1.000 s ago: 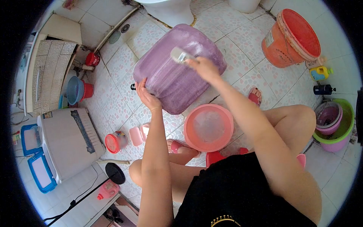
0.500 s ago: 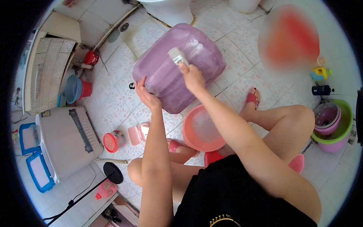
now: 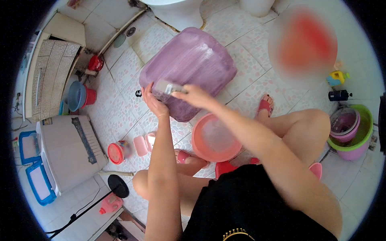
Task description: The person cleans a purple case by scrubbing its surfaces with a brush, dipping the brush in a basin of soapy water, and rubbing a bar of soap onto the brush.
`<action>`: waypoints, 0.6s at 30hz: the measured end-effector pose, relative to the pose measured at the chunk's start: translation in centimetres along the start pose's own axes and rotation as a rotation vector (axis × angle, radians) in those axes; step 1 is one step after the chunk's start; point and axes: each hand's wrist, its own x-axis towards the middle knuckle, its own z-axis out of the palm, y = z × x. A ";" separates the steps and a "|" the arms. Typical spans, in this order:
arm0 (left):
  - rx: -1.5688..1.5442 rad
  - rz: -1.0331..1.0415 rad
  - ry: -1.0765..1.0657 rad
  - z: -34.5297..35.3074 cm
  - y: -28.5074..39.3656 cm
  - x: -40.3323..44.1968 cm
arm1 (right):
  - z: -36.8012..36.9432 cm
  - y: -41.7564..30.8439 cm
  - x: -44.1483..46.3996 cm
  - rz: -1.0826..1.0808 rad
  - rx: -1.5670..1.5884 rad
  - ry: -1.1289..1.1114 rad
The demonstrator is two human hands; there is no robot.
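Note:
A purple ribbed suitcase (image 3: 189, 66) lies on the tiled floor, its surface wet and streaked with pale suds. A small black wheel shows at its left corner. My right hand (image 3: 196, 97) is closed around the handle of a flat, pale-bristled brush (image 3: 171, 87), which is against the suitcase's near left part. Beside it, my left hand (image 3: 156, 103) lies against the suitcase's left edge with the fingers stretched out. Close to my feet stands a pink-orange basin (image 3: 198, 148) of cloudy water.
A lidded red tub (image 3: 116, 154) and an open pink box (image 3: 140, 146) stand at left. Nested green and purple buckets (image 3: 364, 140) are at right. A toilet (image 3: 177, 14) stands beyond the suitcase, and a grey-white cabinet-like box (image 3: 66, 148) is far left.
My right hand has drawn the brush down and left across the suitcase, close to my left hand. My left hand has stayed on the edge. The view has shifted slightly.

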 end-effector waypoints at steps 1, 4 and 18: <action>0.032 0.011 -0.011 -0.1 0.4 -0.1 | -2.1 1.3 -0.1 -0.152 -0.094 0.108; 0.242 0.057 -0.079 -0.6 0.8 -0.5 | -10.3 -0.9 -2.6 -0.023 -0.263 0.289; 0.823 0.185 -0.455 -4.1 2.6 -0.2 | -13.3 9.5 0.8 -0.021 -0.200 0.545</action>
